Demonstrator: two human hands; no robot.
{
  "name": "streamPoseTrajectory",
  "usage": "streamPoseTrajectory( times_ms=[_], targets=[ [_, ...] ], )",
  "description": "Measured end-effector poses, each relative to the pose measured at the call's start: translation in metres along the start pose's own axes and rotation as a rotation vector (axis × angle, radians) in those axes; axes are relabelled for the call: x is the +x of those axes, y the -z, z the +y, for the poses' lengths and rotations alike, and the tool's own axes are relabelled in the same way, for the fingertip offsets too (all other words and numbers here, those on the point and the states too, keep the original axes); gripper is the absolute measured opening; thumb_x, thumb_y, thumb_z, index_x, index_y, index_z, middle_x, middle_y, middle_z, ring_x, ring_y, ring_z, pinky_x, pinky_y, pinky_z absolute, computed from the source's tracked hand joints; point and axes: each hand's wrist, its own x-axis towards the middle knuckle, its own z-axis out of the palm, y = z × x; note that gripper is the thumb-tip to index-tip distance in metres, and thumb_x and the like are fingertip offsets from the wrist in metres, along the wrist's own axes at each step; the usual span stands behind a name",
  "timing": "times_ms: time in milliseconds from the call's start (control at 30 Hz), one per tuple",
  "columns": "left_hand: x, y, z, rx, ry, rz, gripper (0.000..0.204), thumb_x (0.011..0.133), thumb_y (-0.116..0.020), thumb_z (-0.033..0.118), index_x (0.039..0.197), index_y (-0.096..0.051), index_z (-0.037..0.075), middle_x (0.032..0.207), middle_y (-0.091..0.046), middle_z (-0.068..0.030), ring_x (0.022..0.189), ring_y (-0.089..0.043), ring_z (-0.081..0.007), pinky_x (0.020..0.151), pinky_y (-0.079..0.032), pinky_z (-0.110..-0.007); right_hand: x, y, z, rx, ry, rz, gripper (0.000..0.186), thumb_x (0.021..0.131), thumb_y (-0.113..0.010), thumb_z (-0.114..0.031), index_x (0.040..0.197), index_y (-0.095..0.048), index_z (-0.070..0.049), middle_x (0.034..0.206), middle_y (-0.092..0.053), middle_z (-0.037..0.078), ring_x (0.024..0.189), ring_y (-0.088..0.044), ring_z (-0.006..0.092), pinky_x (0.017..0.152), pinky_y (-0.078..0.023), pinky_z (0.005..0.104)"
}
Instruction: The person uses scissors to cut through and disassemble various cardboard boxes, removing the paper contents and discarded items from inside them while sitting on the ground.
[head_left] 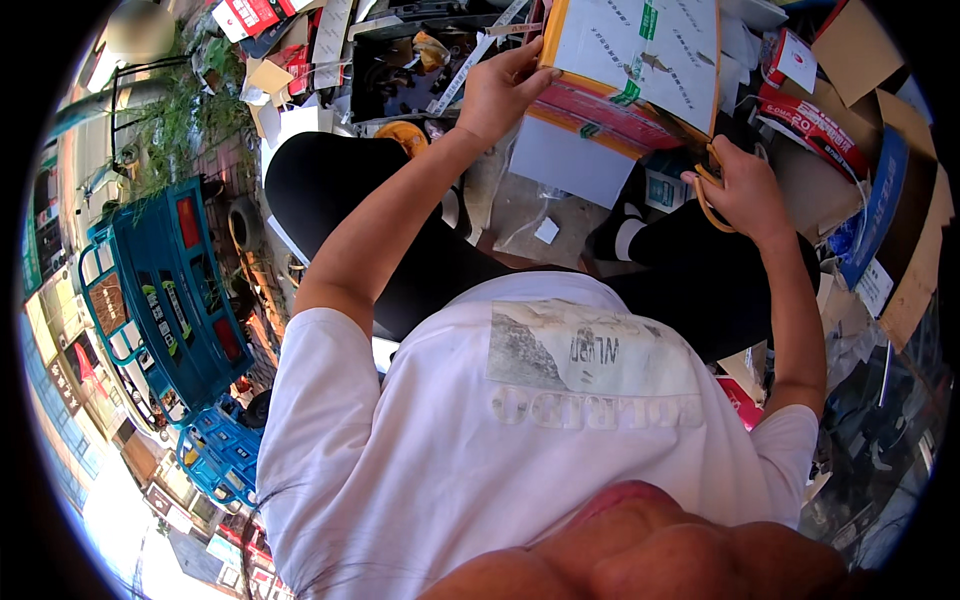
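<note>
Far left of both grips: two blue three-wheeled cargo carts, one large, one smaller below it, well apart from the hands. Left hand is closed on the left edge of one flat printed cardboard carton with orange edging and a white face; fingers wrap the edge, thumb on the near side, so a firm hold, not wide. One pale strip of tape or paper runs diagonally just left of that hand; contact with it can't be told. Below the left grip: one round orange object partly hidden by the black-clad knee, and one clear plastic bag on the ground between the two legs. Carton spans the gap between the two grips, tilted, with a red-and-orange band and one white flat sheet hanging under it. Right hand sits below the carton's lower right corner, curled narrowly around yellow loop-shaped handles, likely scissors; blades not visible, so can't confirm. Whether that hand touches the carton itself: can't tell. Right of the right grip: a heap of flattened brown cardboard pieces, at least three, plus one red-and-white printed package just beside the hand.
</note>
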Motion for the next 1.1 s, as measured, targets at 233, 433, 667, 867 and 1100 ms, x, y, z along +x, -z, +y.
streamPoseTrajectory(
  times_ms=[233,433,667,867,1100],
  targets=[
    [-0.007,-0.008,-0.004,0.015,-0.007,-0.015,0.054,0.089,-0.076,0.022,0.137,-0.057,0.005,0.105,-0.074,-0.0110,0.091,-0.071,-0.0117,0.081,-0.056,-0.027,0.006,-0.024,0.028,-0.066,0.089,0.039,0.049,0.086,-0.073,-0.044,0.093,-0.054,0.000,0.081,-0.065,0.017,0.071,-0.067,0.0352,0.063,-0.054,0.0415],
    [-0.006,-0.011,-0.005,-0.035,0.082,-0.089,0.051,0.093,-0.071,0.021,0.138,-0.055,0.003,0.114,-0.072,-0.0140,0.096,-0.071,-0.0141,0.085,-0.057,-0.027,0.006,-0.017,0.040,-0.071,0.199,0.134,0.047,0.084,-0.074,-0.043,0.098,-0.056,-0.002,0.088,-0.068,0.015,0.075,-0.069,0.0347,0.066,-0.056,0.0403],
    [-0.015,-0.023,-0.017,0.138,0.008,-0.034,0.054,0.087,-0.076,0.028,0.134,-0.060,0.006,0.095,-0.074,-0.0140,0.084,-0.073,-0.0199,0.074,-0.056,-0.030,-0.010,-0.051,0.014,-0.184,0.040,0.150,0.055,0.085,-0.071,-0.050,0.101,-0.059,0.002,0.082,-0.069,0.017,0.077,-0.071,0.0315,0.070,-0.059,0.0385],
    [-0.016,-0.021,-0.009,0.304,-0.007,-0.090,0.052,0.090,-0.074,0.023,0.136,-0.058,0.005,0.107,-0.074,-0.0144,0.096,-0.073,-0.0192,0.080,-0.057,-0.030,-0.016,-0.054,0.000,-0.143,-0.072,0.131,0.054,0.083,-0.074,-0.051,0.089,-0.058,0.000,0.072,-0.067,0.016,0.067,-0.069,0.0319,0.064,-0.057,0.0376],
    [-0.018,-0.019,-0.008,0.412,-0.190,-0.048,0.053,0.091,-0.071,0.026,0.139,-0.055,0.012,0.096,-0.073,-0.0136,0.083,-0.073,-0.0254,0.072,-0.057,-0.034,-0.010,-0.040,0.012,0.176,-0.150,-0.087,0.051,0.080,-0.078,-0.046,0.090,-0.058,0.000,0.074,-0.065,0.017,0.070,-0.067,0.0364,0.065,-0.054,0.0445]
  ],
)
